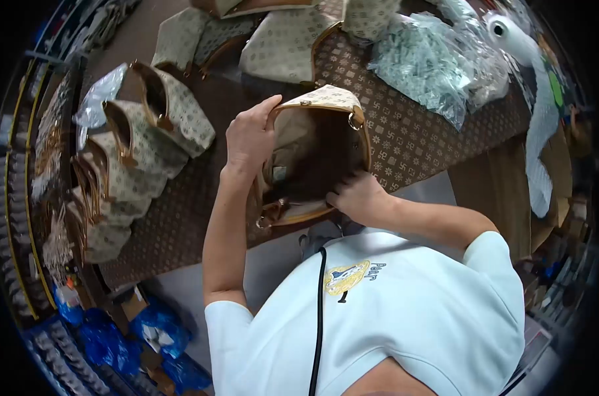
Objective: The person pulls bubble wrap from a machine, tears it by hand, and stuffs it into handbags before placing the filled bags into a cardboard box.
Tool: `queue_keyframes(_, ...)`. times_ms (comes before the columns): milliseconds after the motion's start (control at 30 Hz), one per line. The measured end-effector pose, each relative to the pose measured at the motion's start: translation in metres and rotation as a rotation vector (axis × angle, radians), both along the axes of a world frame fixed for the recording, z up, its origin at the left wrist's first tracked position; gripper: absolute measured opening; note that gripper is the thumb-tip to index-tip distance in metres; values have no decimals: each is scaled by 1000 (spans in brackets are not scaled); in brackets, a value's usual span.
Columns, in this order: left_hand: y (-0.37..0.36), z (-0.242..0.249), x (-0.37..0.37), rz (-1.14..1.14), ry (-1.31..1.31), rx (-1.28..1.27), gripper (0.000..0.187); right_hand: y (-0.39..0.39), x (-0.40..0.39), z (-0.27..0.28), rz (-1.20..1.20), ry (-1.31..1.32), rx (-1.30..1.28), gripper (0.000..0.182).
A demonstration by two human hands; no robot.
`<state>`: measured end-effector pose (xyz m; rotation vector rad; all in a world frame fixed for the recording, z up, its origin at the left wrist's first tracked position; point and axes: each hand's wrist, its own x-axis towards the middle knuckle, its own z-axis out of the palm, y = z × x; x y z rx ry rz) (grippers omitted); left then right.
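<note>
A handbag (336,99) with cream patterned sides and tan trim stands mouth-up before me, its dark inside showing. My left hand (250,135) is closed on the far-left part of its rim, thumb at the edge. My right hand (362,198) is at the near-right rim, fingers curled over it into the opening; they are slightly blurred, and part of them is lost in the dark interior. A gold ring (354,121) sits on the right of the rim, and a tan strap end with a metal clasp (265,221) hangs at the near left.
Several similar bags (141,138) stand in a row on the left of the brown patterned table (405,132), with more at the back. A plastic bag of pale green packets (422,66) lies at the back right. Blue plastic bags (114,340) are on the floor, lower left.
</note>
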<state>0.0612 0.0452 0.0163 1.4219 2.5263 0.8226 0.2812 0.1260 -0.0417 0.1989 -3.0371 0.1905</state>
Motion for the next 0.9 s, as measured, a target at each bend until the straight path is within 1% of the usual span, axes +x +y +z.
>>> queue_keyframes(33, 22, 7, -1, -54, 24, -54, 36, 2, -19, -1, -68, -31, -40, 8)
queue_keyframes(67, 29, -3, -7, -191, 183, 50, 48, 11, -41, 1, -170, -53, -61, 7)
queue_keyframes(100, 36, 21, 4, -250, 82, -75, 56, 25, -64, -4, -212, 59, -76, 6)
queue_keyframes(133, 32, 39, 17, -320, -5, -222, 64, 37, -89, -17, -314, 77, -132, 5)
queue_keyframes(167, 26, 35, 19, -502, 45, -198, 81, 47, -102, -17, -343, 251, -219, 7)
queue_keyframes(200, 19, 23, 24, -539, 98, -260, 91, 47, -132, -47, -492, 361, -351, 8)
queue_keyframes(233, 15, 14, 27, -513, 273, -198, 85, 47, -144, -45, -460, 190, -153, 9)
queue_keyframes(267, 15, -1, 17, -414, 270, -254, 77, 44, -129, -16, -429, 205, -77, 9)
queue_keyframes(300, 17, -19, 4, -292, 264, -318, 69, 35, -131, -24, -437, 215, -72, 7)
queue_keyframes(333, 14, -37, -12, -301, 375, -276, 63, 29, -121, -22, -437, 249, -13, 9)
queue_keyframes(367, 14, -51, -24, -294, 485, -230, 56, 29, -108, -22, -381, 509, -45, 9)
queue_keyframes(433, 16, -42, -19, -291, 537, -308, 47, 34, -47, 8, -236, 840, -239, 10)
queue_keyframes(500, 13, -34, -2, -228, 692, -250, 42, 56, 30, 0, -391, 757, -313, 17)
queue_keyframes(533, 28, -38, 11, -253, 698, -232, 42, 72, 75, -11, -590, 682, -326, 22)
queue_keyframes(600, 50, -37, 45, -366, 547, -171, 42, 100, 176, -50, -1095, 375, -280, 29)
queue_keyframes(633, 61, -37, 64, -408, 470, -146, 42, 109, 229, -67, -1294, 321, -133, 27)
queue_keyframes(667, 72, -39, 88, -437, 387, -117, 42, 115, 281, -80, -1421, 303, -50, 28)
queue_keyframes(700, 84, -40, 111, -464, 310, -95, 42, 122, 327, -77, -1590, 148, -140, 29)
queue_keyframes(733, 92, -38, 135, -488, 237, -78, 42, 131, 368, -73, -1721, 127, -201, 31)
queue_keyframes(800, 115, -40, 192, -540, 88, -44, 42, 161, 441, -73, -1900, 88, -215, 41)
queue_keyframes(867, 144, -45, 253, -610, -52, -27, 43, 203, 501, -80, -1995, 69, -149, 50)
queue_keyframes(900, 164, -48, 285, -651, -124, -20, 43, 230, 533, -84, -2002, 17, -233, 63)
